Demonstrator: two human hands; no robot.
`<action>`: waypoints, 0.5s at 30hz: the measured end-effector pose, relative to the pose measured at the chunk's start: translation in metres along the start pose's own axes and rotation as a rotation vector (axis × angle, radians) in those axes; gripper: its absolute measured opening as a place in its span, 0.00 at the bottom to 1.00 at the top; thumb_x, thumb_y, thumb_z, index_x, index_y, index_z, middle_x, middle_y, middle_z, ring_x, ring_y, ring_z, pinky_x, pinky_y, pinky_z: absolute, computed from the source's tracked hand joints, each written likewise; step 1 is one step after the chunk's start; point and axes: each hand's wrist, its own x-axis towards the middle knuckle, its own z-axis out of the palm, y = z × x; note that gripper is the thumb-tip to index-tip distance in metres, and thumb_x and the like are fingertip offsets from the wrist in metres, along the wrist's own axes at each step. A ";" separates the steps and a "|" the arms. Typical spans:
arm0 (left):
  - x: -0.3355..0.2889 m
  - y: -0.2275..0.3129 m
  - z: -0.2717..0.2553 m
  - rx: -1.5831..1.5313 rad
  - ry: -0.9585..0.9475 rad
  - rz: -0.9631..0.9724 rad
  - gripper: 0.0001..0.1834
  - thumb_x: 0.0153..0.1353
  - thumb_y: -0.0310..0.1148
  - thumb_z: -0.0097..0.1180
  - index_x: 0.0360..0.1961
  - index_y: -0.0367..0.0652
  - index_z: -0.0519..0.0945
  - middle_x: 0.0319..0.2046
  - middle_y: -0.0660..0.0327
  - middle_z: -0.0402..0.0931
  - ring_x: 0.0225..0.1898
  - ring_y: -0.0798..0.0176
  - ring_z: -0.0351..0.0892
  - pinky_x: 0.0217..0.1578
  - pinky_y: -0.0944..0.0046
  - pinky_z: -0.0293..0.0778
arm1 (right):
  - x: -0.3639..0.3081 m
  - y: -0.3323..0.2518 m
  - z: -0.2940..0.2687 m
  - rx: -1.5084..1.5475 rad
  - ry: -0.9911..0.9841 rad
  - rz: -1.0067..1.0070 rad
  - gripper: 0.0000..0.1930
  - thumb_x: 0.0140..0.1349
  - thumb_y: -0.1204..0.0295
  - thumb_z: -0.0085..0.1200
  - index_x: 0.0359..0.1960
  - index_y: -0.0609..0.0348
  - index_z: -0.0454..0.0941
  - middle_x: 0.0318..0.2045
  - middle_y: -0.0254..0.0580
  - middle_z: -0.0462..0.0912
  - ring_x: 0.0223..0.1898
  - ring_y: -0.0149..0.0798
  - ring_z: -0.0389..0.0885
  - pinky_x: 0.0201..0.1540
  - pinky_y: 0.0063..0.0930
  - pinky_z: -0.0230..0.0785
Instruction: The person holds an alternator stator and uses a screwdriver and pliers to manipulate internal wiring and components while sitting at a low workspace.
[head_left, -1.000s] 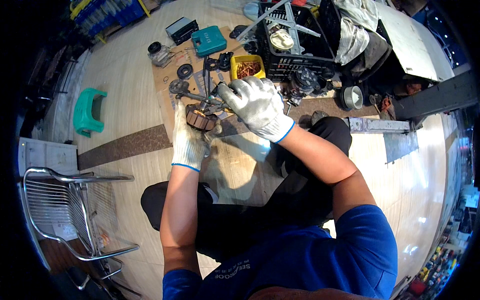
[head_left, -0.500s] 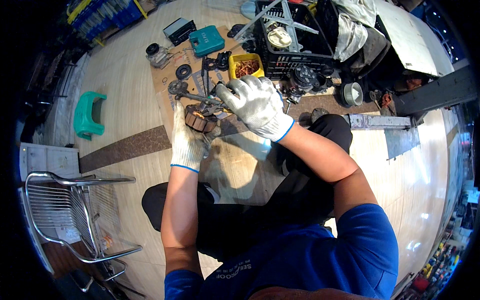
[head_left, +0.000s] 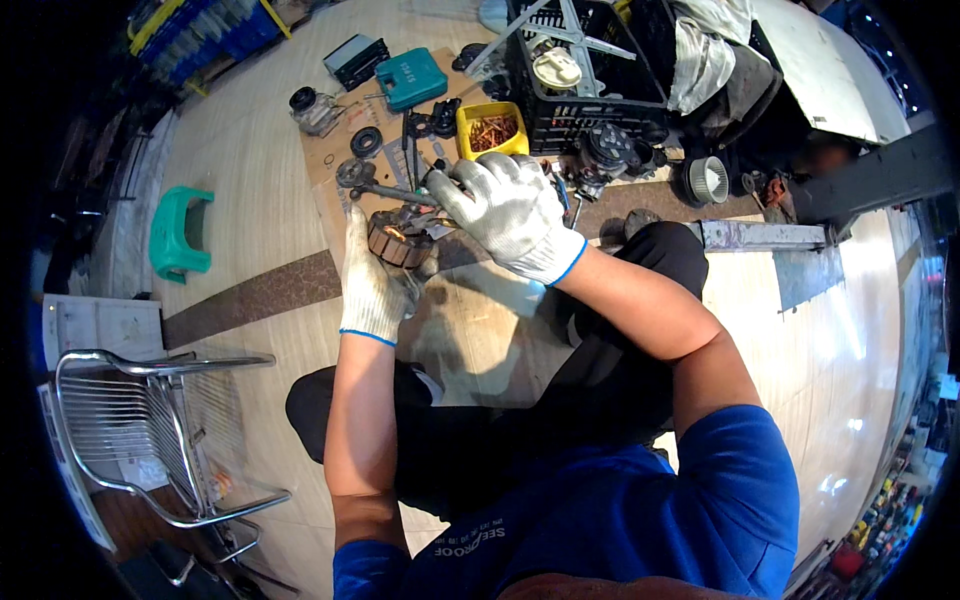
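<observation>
Barely a shift this past second: the left hand [head_left: 376, 275] stays clamped round the slotted core [head_left: 395, 244] above the floor, the right hand [head_left: 508, 208] keeps its fingers curled shut over a metal tool [head_left: 438, 222] right beside it, work seemingly continuing there

- Tub [head_left: 465, 142]: yellow; bits [head_left: 492, 131] inside coppery.
- Case [head_left: 412, 80], left of tub: teal.
- Crate [head_left: 560, 127], right of tub: black.
- Ribbed ring [head_left: 397, 243], near side of tub: brown, dark lines.
- Left hand [head_left: 373, 285], right hand [head_left: 508, 212]: white gloves [head_left: 543, 258], blue-edged.
- Floor [head_left: 250, 180]: cream, mottled brown band [head_left: 265, 298].
</observation>
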 end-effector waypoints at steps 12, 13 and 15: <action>-0.008 0.000 0.015 0.006 0.071 0.000 0.36 0.70 0.66 0.39 0.49 0.39 0.76 0.34 0.53 0.80 0.30 0.53 0.81 0.22 0.55 0.80 | -0.001 0.004 -0.001 0.011 -0.009 0.003 0.15 0.54 0.65 0.53 0.44 0.48 0.80 0.33 0.31 0.76 0.36 0.36 0.76 0.36 0.34 0.67; -0.008 0.000 0.017 -0.001 0.080 0.012 0.36 0.70 0.66 0.39 0.49 0.39 0.76 0.34 0.53 0.80 0.30 0.53 0.81 0.22 0.55 0.79 | -0.002 0.004 0.000 0.016 -0.004 0.005 0.16 0.53 0.65 0.53 0.44 0.48 0.79 0.33 0.31 0.76 0.36 0.36 0.76 0.37 0.35 0.67; -0.009 -0.001 0.022 -0.015 0.095 0.035 0.36 0.70 0.66 0.39 0.48 0.40 0.76 0.34 0.53 0.80 0.29 0.52 0.81 0.22 0.56 0.79 | -0.002 0.005 0.002 0.024 0.006 0.009 0.16 0.53 0.64 0.53 0.44 0.48 0.79 0.33 0.32 0.76 0.36 0.36 0.76 0.37 0.35 0.67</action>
